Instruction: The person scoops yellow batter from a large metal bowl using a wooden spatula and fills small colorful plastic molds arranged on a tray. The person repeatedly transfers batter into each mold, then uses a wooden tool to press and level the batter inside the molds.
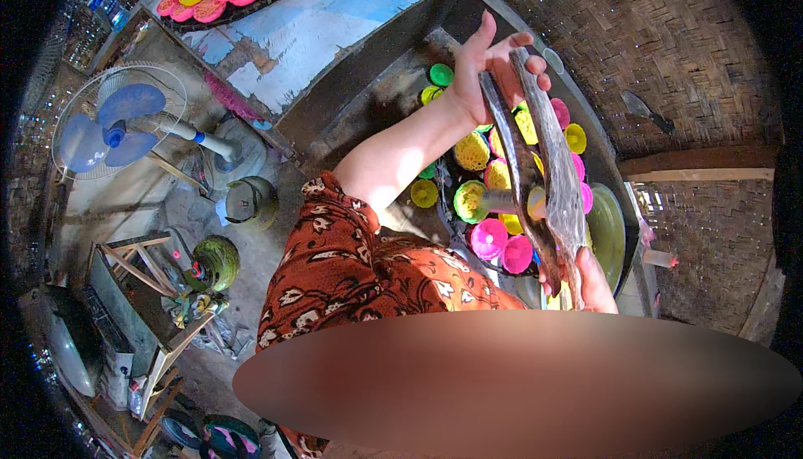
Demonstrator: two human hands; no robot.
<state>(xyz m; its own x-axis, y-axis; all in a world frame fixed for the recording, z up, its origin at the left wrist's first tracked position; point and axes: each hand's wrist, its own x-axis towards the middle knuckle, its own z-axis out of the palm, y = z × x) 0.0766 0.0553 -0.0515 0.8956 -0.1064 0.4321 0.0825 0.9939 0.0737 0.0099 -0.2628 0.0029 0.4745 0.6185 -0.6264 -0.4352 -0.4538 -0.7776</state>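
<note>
A wooden hand press made of two long weathered bars slants before me. My left hand grips its upper end, the fingers curled around the right bar and the thumb sticking up. Around the lower end is my right hand, partly hidden by the blurred area. A translucent cylinder pokes out of the press on the left, its mouth at a green-rimmed cup of yellow strands. Behind the bars lie several small colourful cups, among them a pink one and a cup of yellow strands.
Filled cups crowd a dark round tray on a peeling blue-and-white table. A green basin stands at right. To the left are a fan, a lidded pot, and a green gas cylinder. A knife hangs on the woven wall.
</note>
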